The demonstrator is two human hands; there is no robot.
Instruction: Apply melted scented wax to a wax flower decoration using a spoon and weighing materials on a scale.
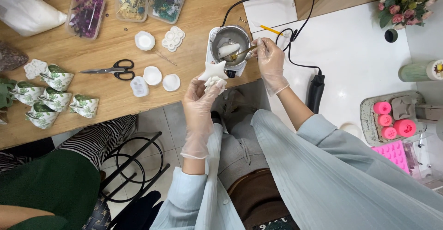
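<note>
bright, even overhead light | soft shadows | sharp focus | slight wide-angle edge distortion

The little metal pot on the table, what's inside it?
Inside the metal pot sits a white lump, probably wax. The spoon held by the gloved right hand dips in beside it. The pot's bottom under the lump is hidden.
</note>
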